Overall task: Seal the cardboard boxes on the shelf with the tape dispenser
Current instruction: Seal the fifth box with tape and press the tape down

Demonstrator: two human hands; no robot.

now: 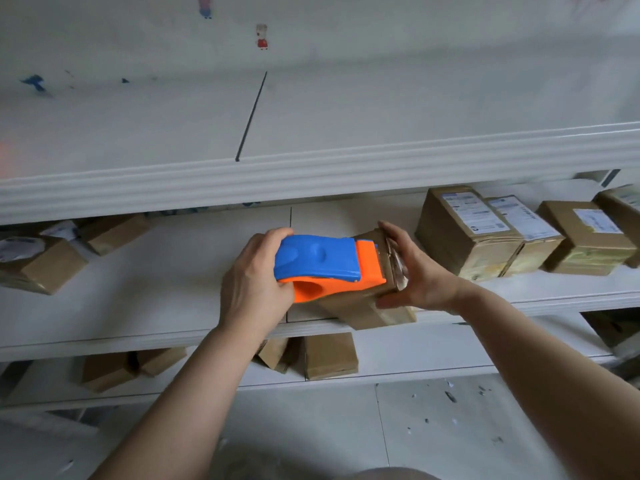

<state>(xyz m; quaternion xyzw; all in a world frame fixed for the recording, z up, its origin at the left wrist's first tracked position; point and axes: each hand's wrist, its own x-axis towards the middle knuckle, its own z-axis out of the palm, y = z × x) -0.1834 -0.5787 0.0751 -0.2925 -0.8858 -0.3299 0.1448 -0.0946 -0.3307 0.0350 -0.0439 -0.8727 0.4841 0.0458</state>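
Observation:
A blue and orange tape dispenser (325, 263) lies across the top of a small cardboard box (367, 311) that sits at the front edge of the middle white shelf (156, 282). My left hand (252, 285) grips the dispenser's rear end. My right hand (412, 268) holds the box's right end, with fingers over the far corner and thumb at the near side. A strip of clear tape (396, 266) shows between the dispenser's orange front and my right palm. Most of the box top is hidden under the dispenser.
Several labelled cardboard boxes (474, 233) stand in a row on the right of the same shelf. Other boxes (41, 259) lie at its left end. More boxes (329, 355) sit on the lower shelf. The upper shelf edge (311, 174) overhangs above.

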